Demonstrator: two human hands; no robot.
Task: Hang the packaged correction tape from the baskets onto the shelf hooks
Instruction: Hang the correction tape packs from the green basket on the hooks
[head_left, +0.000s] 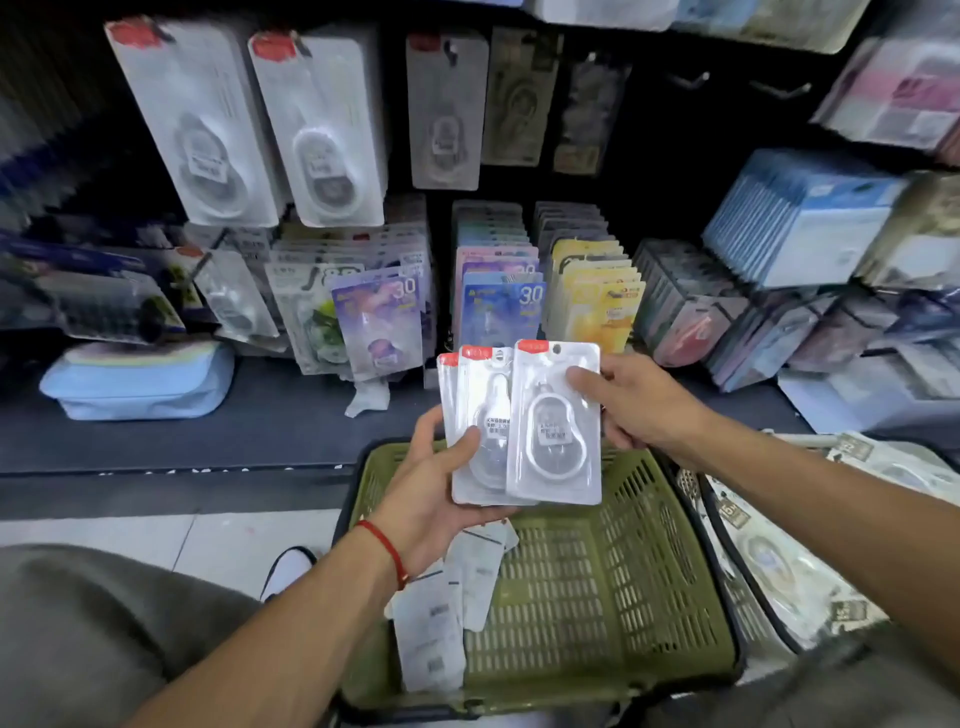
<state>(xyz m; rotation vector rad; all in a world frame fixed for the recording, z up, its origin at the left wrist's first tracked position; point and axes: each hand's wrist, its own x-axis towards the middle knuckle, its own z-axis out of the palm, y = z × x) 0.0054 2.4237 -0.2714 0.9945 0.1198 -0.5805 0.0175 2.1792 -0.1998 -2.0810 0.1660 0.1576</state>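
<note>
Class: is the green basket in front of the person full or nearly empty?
Nearly empty. A few white packets lie at the left of the green basket; the rest of its slotted floor shows bare.

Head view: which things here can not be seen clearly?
- Price sticker text on the front pack: too small.
- Packs behind it in the left hand: overlapped, number unclear.
- Hanging packs on the shelf: blurred.
- White basket: cut by the right arm.

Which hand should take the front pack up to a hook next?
Right, probably. The right hand already pinches the front pack near its top, by the hang hole. The left hand cradles the rest of the stack from below, above the green basket.
</note>
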